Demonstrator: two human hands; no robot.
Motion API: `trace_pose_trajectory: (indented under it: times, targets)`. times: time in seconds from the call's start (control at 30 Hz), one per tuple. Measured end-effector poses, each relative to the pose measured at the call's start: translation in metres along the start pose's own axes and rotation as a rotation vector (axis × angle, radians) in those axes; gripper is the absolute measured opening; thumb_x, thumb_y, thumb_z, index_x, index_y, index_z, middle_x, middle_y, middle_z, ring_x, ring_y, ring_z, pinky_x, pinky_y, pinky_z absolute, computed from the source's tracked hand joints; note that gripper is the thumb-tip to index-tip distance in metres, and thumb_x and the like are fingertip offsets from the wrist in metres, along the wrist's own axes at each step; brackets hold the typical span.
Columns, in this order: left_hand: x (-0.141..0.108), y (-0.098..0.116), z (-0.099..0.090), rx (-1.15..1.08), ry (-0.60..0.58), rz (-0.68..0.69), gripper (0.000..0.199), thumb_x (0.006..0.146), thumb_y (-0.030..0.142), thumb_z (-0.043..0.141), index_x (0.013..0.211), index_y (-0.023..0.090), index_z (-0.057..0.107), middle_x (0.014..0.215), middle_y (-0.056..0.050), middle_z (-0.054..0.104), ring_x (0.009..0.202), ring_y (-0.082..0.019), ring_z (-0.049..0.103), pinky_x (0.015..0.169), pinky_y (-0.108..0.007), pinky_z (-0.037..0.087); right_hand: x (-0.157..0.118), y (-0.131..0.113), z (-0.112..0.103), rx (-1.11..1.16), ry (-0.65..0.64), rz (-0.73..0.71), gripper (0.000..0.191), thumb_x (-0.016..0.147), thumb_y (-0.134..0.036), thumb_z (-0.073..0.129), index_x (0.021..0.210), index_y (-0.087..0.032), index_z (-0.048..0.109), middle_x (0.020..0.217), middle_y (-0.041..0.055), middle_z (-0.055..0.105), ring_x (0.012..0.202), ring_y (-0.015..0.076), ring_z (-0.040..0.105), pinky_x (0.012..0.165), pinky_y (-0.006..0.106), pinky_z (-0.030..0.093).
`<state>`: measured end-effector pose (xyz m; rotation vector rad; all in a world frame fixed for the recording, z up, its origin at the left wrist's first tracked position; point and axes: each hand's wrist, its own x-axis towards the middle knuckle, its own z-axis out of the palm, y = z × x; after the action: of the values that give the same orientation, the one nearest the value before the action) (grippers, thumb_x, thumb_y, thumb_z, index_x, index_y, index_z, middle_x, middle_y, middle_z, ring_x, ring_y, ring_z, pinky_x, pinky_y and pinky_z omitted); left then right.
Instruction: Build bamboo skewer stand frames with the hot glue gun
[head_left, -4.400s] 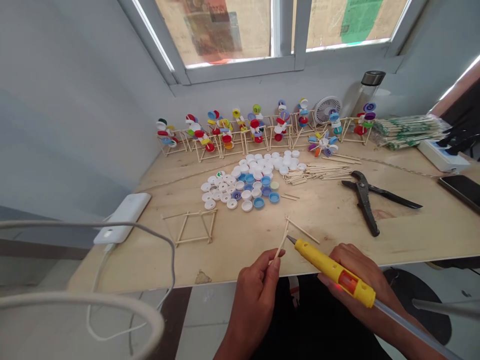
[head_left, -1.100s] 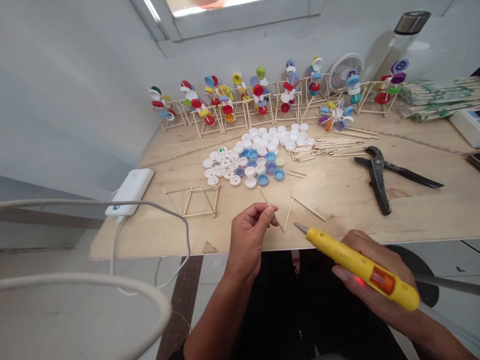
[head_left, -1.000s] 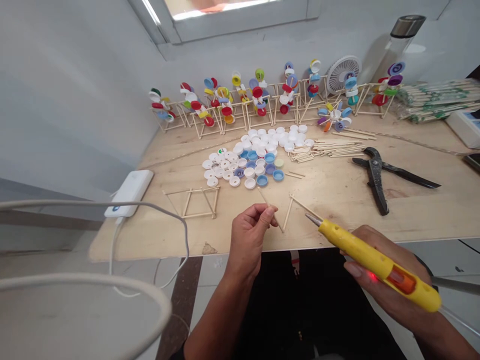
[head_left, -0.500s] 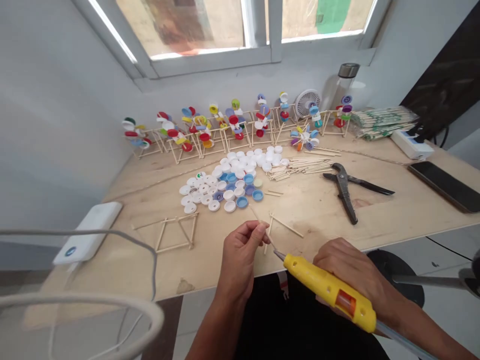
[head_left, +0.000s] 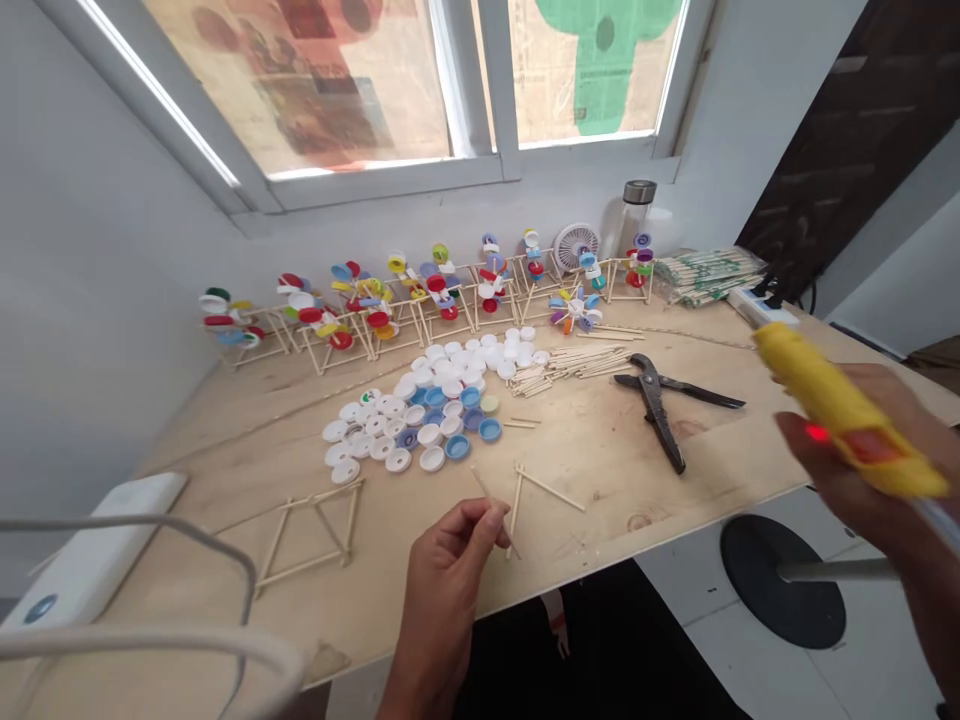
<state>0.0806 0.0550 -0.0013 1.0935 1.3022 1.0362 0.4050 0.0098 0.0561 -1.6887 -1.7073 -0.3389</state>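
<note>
Between its thumb and fingers, my left hand (head_left: 454, 560) pinches a thin wooden stick (head_left: 484, 487) above the front part of the table. Just right of it, two joined sticks (head_left: 551, 487) lie in an angled shape. My right hand (head_left: 851, 480), blurred, is wrapped round a yellow glue gun (head_left: 844, 405) at the right, its tip pointing up and left; a red light glows by the grip. Left of my left hand lies a frame of glued sticks (head_left: 304, 572). White and blue bottle caps (head_left: 430, 434) are spread beyond the hand.
Pliers (head_left: 654, 410) lie right of a pile of sticks (head_left: 589, 362). Stick stands with coloured caps (head_left: 379, 318) line the back, near a small fan (head_left: 576, 247) and a bottle (head_left: 636, 215). At left are a white box (head_left: 97, 550) and cables (head_left: 244, 570).
My right hand has swung the glue gun away from the stick, up and to the right. My left hand still pinches the stick. The whole view has shifted.
</note>
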Motion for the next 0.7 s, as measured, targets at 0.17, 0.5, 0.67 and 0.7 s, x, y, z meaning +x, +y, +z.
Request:
trace_pose_trajectory:
  times: [0.17, 0.5, 0.67, 0.7]
  targets:
    - [-0.006, -0.001, -0.005, -0.029, 0.013, -0.017, 0.026, 0.069, 0.041, 0.071, 0.062, 0.018, 0.063, 0.06, 0.001, 0.053, 0.066, -0.014, 0.048, 0.068, -0.024, 0.038, 0.001, 0.045, 0.054, -0.274, -0.002, -0.202, 0.024, 0.088, -0.04, 0.048, 0.097, -0.018, 0.052, 0.083, 0.0108, 0.06, 0.075, 0.0272, 0.057, 0.067, 0.039, 0.04]
    - [-0.026, 0.009, -0.019, -0.258, -0.09, -0.285, 0.027, 0.062, 0.038, 0.077, 0.063, 0.015, 0.063, 0.06, 0.0, 0.056, 0.06, -0.012, 0.047, 0.061, -0.023, 0.04, 0.005, 0.065, 0.079, -0.499, -0.271, -0.238, 0.013, 0.085, -0.023, 0.043, 0.088, -0.016, 0.053, 0.081, 0.0117, 0.062, 0.077, 0.0271, 0.055, 0.069, 0.036, 0.035]
    - [-0.031, 0.0, -0.025, -0.22, -0.209, -0.305, 0.027, 0.068, 0.038, 0.073, 0.062, 0.016, 0.059, 0.058, 0.001, 0.054, 0.059, -0.011, 0.046, 0.059, -0.021, 0.038, 0.01, 0.063, 0.083, -0.562, -0.329, -0.254, 0.012, 0.08, -0.025, 0.049, 0.085, -0.015, 0.055, 0.081, 0.0121, 0.063, 0.078, 0.0272, 0.054, 0.069, 0.036, 0.033]
    - [-0.032, -0.001, -0.026, -0.211, -0.235, -0.301, 0.028, 0.069, 0.039, 0.072, 0.063, 0.016, 0.058, 0.058, 0.001, 0.054, 0.059, -0.011, 0.046, 0.06, -0.021, 0.038, 0.01, 0.063, 0.083, -0.564, -0.331, -0.263, 0.012, 0.08, -0.025, 0.049, 0.084, -0.015, 0.055, 0.08, 0.0126, 0.063, 0.078, 0.0277, 0.054, 0.068, 0.037, 0.032]
